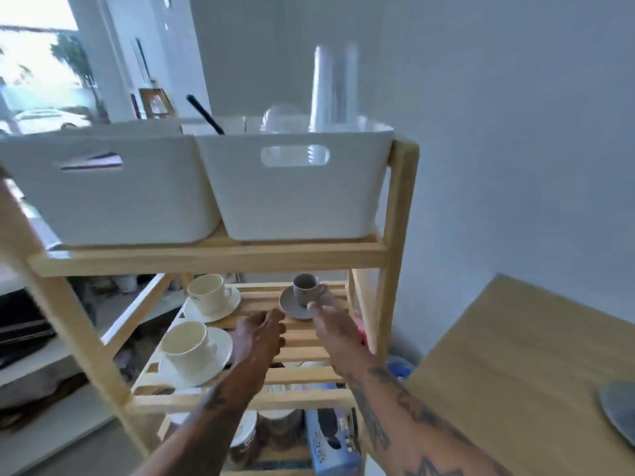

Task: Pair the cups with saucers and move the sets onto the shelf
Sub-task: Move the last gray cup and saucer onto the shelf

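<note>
A small grey cup point(307, 286) stands on a grey saucer point(292, 305) at the back right of the slatted wooden shelf point(302, 341). Two cream cup-and-saucer sets sit on the shelf's left: one at the back point(209, 293), one at the front point(187, 348). My right hand point(331, 324) reaches toward the grey saucer, fingertips at its near rim, holding nothing. My left hand point(263, 333) hovers over the slats just left of it, fingers loosely curled and empty.
Two white plastic bins point(295, 187) point(110, 190) fill the upper shelf, close above the cups. A wooden table point(515, 355) with a grey saucer point(618, 407) at its edge is at right. Jars and a blue box point(330, 444) sit below.
</note>
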Motion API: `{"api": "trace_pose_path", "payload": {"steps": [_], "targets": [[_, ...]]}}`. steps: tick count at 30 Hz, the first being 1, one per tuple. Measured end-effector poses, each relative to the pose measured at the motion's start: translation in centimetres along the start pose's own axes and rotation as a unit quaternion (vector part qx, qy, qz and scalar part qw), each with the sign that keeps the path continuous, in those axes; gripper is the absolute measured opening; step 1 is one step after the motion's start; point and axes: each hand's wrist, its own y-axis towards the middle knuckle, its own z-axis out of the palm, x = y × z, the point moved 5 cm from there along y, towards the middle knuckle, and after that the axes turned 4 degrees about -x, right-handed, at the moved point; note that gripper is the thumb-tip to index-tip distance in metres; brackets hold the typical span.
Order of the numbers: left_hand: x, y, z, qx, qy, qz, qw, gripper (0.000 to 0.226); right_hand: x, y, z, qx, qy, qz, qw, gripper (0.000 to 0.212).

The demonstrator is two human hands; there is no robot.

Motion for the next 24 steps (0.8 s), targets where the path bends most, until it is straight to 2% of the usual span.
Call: {"api": "trace_pose_path", "payload": {"steps": [3, 6, 10, 13, 16, 19, 24], "targets": [[-2.3, -6.4, 2.0, 0.077, 0.022, -0.021, 0.997, 0.024, 0.6, -6.6, -4.2, 0.010, 0.021, 0.010, 1.000, 0.034], [-4.5, -11.6, 5.7, 0.144, 0.047, -0.034, 0.988, 0.022, -0.4, -11.0, -10.7, -0.035, 0.054, 0.044, 0.997, 0.032], [-7.2, -17.4, 13.2, 0.224, 0.066, -0.016, 0.972, 0.021, -3.3, -14.7, -22.9, -0.143, 0.045, 0.079, 0.985, 0.042], [-8.1, -20.6, 19.5, 0.284, 0.088, 0.005, 0.955, 0.022, -7.1, -16.8, -31.7, -0.245, 0.066, 0.118, 0.960, 0.047], [-7.2, -22.9, 25.6, 0.339, 0.122, 0.012, 0.933, 0.021, -11.6, -17.8, -38.2, -0.319, 0.081, 0.162, 0.930, 0.034], [-5.2, -24.4, 31.4, 0.383, 0.152, 0.013, 0.911, 0.028, -16.0, -18.3, -42.3, -0.365, 0.092, 0.204, 0.904, 0.026], [-1.3, -24.1, 39.0, 0.395, 0.180, -0.008, 0.901, 0.036, -22.4, -16.6, -44.8, -0.364, 0.109, 0.262, 0.887, 0.020]]}}
